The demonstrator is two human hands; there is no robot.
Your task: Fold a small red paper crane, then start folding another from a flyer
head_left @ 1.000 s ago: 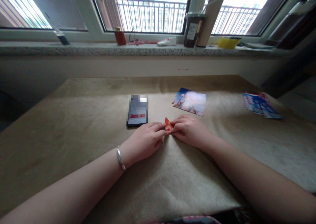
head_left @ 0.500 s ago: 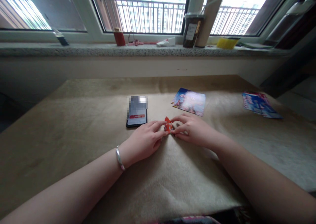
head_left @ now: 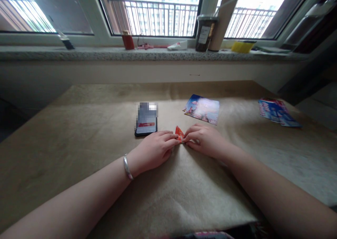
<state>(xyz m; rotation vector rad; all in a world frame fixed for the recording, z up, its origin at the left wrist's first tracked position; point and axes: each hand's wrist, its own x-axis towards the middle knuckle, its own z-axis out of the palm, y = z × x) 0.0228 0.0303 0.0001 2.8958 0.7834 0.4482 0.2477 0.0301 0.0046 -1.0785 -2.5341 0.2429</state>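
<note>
Both hands meet over the tan-covered worktop [head_left: 79,133], just to the right of the phone [head_left: 146,121] and slightly nearer the person. Between them stands a small red folded paper [head_left: 179,133], its pointed tip rising above the fingertips while its lower part rests at the cloth. The left hand [head_left: 154,149] pinches the paper from the phone's side with thumb and forefinger, the other fingers curled under; a silver bracelet [head_left: 127,167] sits on that wrist. The right hand [head_left: 206,140] grips the paper from the opposite side, fingertips drawn together on it and knuckles raised. The two sets of fingertips nearly touch around the fold.

The phone lies flat with its screen lit. To its right and a little farther from the person lies a picture card [head_left: 202,108], flat on the cloth. Well to the right of the phone, near the worktop's edge, lies a blue printed packet [head_left: 276,112]. Beyond the phone runs a stone windowsill [head_left: 105,53] bearing a red cup [head_left: 127,40], a dark jar [head_left: 204,32] and a yellow object [head_left: 242,46].
</note>
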